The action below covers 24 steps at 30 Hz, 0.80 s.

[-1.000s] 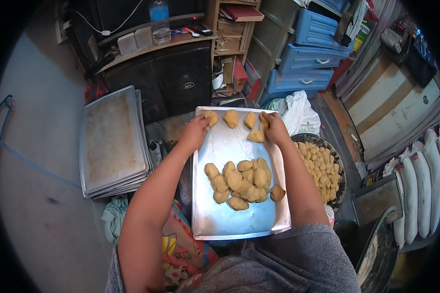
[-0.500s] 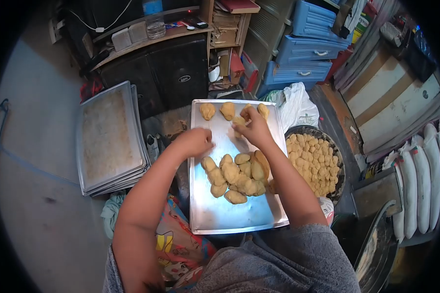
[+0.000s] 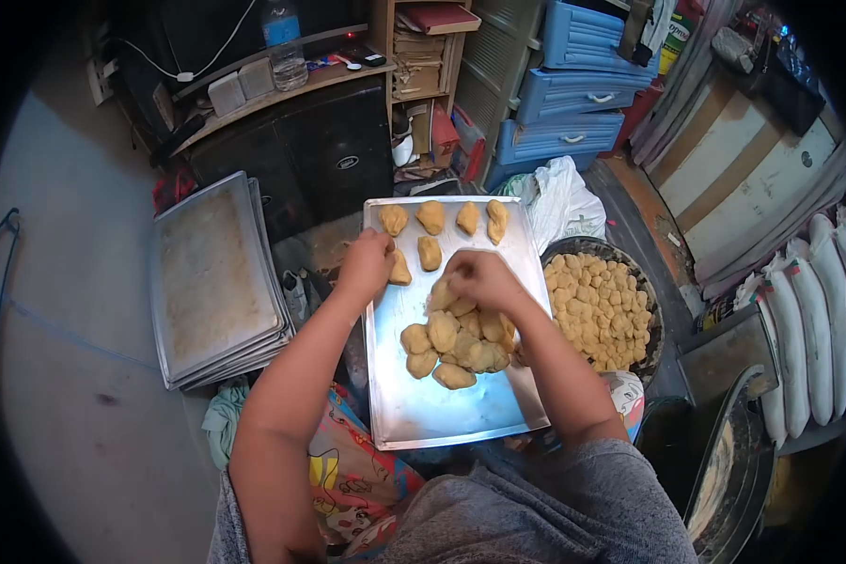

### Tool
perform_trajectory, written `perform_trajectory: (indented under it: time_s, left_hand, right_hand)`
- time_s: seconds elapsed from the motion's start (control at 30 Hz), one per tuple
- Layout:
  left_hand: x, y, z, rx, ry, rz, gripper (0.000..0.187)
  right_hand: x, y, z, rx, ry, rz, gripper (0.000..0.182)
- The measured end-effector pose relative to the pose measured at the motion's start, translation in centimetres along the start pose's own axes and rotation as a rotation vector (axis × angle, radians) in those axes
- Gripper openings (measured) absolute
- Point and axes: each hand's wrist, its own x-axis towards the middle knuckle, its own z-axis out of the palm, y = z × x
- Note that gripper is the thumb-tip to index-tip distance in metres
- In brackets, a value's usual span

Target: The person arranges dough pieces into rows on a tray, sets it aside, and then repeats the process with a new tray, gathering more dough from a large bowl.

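A shiny metal baking tray [image 3: 414,414] lies in front of me. Along its far edge sit several separate lumps of yellowish dough [image 3: 430,217], and one more lump [image 3: 430,252] lies just below them. At the tray's left edge, my left hand [image 3: 368,261] has its fingers closed on a dough piece [image 3: 399,270], partly covered by the hand. My right hand [image 3: 487,280] is over the middle of the tray, fingers pinched around another dough piece [image 3: 441,295]. Directly beneath it is a heap of dough pieces [image 3: 456,343], partly hidden by that hand.
To the right, a round dark basin [image 3: 656,324] holds many dough balls. A stack of metal trays [image 3: 218,273] leans at the left. Beyond the tray are a black cabinet [image 3: 334,141], a white plastic bag [image 3: 569,202] and blue drawers [image 3: 573,94].
My right hand has moved down from the far rows to the heap, leaving a dough lump in the second row. The left hand has moved to the tray's left edge with a dough piece.
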Motion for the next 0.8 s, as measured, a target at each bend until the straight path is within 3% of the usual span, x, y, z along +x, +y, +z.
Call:
perform_trajectory:
  time_s: [0.03,0.1,0.17,0.23,0.3,0.37,0.4,0.47,0.5,0.57,0.6,0.67,0.77,0.8]
  left_hand:
    - [-0.3,1.4,-0.7,0.055,-0.105,-0.051,0.025]
    - [-0.6,2.0,-1.0,0.109,-0.212,-0.104,0.025]
    - [-1.0,0.7,0.1,0.049,-0.102,0.025,0.028]
    - [-0.8,0.0,1.3,0.037,-0.047,0.021,0.027]
    - [-0.3,0.5,1.2,0.025,0.019,0.020,0.026]
    - [-0.4,1.1,1.6,0.263,0.026,0.065,0.026]
    - [-0.3,1.4,2.0,0.261,0.027,0.062,0.026]
    - [-0.1,1.7,3.0,0.271,0.216,0.352,0.024]
    - [-0.1,1.4,3.5,0.269,0.205,0.355,0.024]
    - [0.2,1.5,4.2,0.212,0.007,0.387,0.026]
    - [0.4,1.8,4.2,0.209,0.006,0.393,0.026]
    - [0.8,2.3,3.7,0.265,-0.216,0.260,0.029]
    - [0.7,3.0,3.6,0.305,-0.277,0.247,0.032]
    - [0.5,3.0,3.9,0.305,-0.276,0.246,0.032]
  right_hand:
    - [0.6,1.2,-0.6,0.154,0.142,-0.014,0.026]
    - [2.0,2.0,-2.3,0.139,0.276,0.034,0.025]
    - [2.8,2.9,-2.0,-0.022,0.304,0.089,0.025]
    - [4.0,5.0,-0.1,-0.294,0.384,0.015,0.024]
    - [3.7,4.4,-0.7,-0.264,0.312,0.053,0.026]
    - [2.5,4.0,-0.7,-0.191,0.506,0.015,0.030]
    - [1.6,2.9,-0.9,-0.193,0.503,0.015,0.030]
    - [-0.5,1.3,-1.1,-0.134,0.010,0.027,0.034]
    - [-1.5,2.5,0.2,-0.064,-0.139,-0.118,0.030]
    - [-1.9,2.4,0.9,-0.340,-0.097,-0.353,0.027]
    - [-2.1,2.2,0.4,-0.342,-0.093,-0.350,0.027]
    - [-2.2,1.8,-1.3,-0.056,-0.044,-0.105,0.015]
    - [-0.9,5.3,-2.2,0.227,0.406,0.052,0.013]
    - [-0.5,6.0,-2.2,0.226,0.405,0.051,0.013]
